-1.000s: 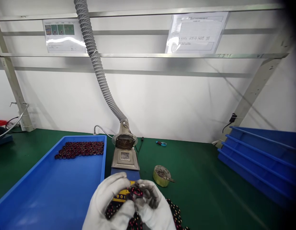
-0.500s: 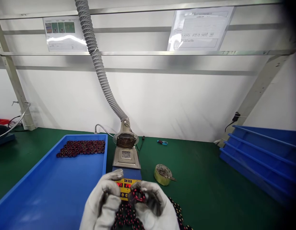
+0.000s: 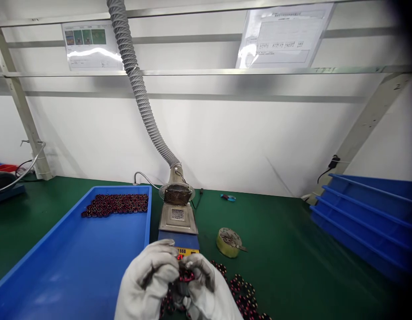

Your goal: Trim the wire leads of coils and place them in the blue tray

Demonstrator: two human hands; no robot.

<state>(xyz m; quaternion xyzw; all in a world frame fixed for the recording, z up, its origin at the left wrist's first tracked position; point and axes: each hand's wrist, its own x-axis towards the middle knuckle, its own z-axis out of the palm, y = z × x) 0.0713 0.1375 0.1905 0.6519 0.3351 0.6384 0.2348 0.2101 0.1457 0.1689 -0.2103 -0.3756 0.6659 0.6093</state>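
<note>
Both hands wear white gloves with grey, soiled fingertips. A small ring-shaped coil, dark with red windings, is between them in front of the machine. My right hand pinches it from the right with thumb and fingers. From the left, the curled fingers of my left hand close against the coil's edge; the exact contact is partly hidden. More dark-red ring coils lie on the green table below and to the right of my hands. A heating-plate machine stands just beyond, its yellow display panel partly covered by my fingers.
A blue tray at left holds many ring coils at its far end. A round yellow tin with a flat tool stands right of the machine. Blue-handled cutters lie behind. Stacked blue trays stand right; a grey hose hangs above.
My left hand has moved right and closed in on the coil beside my right hand. The hands now cover more of the yellow display. The view has shifted slightly.
</note>
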